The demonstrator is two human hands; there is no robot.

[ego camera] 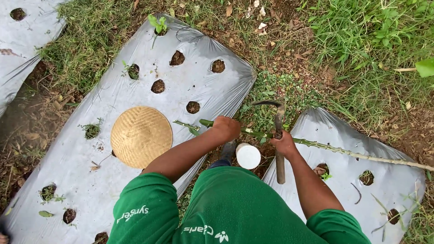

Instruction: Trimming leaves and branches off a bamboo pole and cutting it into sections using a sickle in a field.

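A long green plant stalk [343, 151] runs across the view from the middle to the right edge. My left hand [227, 128] is closed around its thicker left end. My right hand [285, 144] grips a sickle [280, 168] with a dark curved blade [267, 103] and a wooden handle, and it also rests against the stalk where the sickle crosses it. A white round cap [247, 156] lies on the ground between my hands. I wear a green shirt.
Silver plastic mulch sheets [113, 95] with round planting holes cover raised beds left and right. A woven conical straw hat [141, 136] lies on the left sheet. Small seedlings [158, 22] grow in some holes. Grass and dry leaves fill the gaps between the beds.
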